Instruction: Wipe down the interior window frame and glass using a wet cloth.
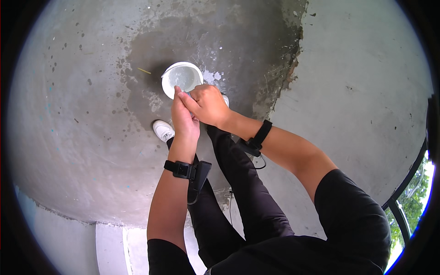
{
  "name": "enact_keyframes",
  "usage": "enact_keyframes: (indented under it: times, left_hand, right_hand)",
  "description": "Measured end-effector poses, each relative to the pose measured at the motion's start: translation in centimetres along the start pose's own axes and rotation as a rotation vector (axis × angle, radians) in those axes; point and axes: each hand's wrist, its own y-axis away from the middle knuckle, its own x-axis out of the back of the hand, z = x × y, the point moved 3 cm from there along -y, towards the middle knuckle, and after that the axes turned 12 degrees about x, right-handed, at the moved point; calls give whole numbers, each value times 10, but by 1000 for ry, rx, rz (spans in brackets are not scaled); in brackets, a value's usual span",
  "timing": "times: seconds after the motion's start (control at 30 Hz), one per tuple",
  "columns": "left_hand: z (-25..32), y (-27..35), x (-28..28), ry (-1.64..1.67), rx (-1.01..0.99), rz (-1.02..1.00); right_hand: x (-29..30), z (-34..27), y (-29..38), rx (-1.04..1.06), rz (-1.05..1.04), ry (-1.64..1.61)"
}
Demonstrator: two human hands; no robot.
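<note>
Both of my hands meet over the near rim of a white bucket [166,86], which holds water, or what looks like it. My left hand [183,115] is on the left, thumb up and fingers curled under, pressed against the other hand. My right hand [210,105] is closed in a fist with its thumb reaching across to the left one. A small part of a bluish item [188,93] shows between them; the rest is hidden in the grip, and its kind cannot be told. Each wrist wears a black strap with a device.
The bucket stands on a grey concrete floor [92,103] with a dark wet patch [240,41] and scattered drops. A yellowish stick [144,70] lies left of it. White shoes [163,130] are close by. A pale wall or ledge [354,79] with a chipped edge runs along the right.
</note>
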Motion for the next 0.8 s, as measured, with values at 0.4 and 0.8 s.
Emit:
enact_keyframes:
  times: [0.4, 0.8]
  left_hand:
    - [3, 26, -38, -125, -48, 153]
    - [99, 197, -49, -295, -283, -24]
  right_hand:
    - [39, -3, 5, 290, -86, 195]
    - [315, -99, 154, 267, -334, 1011]
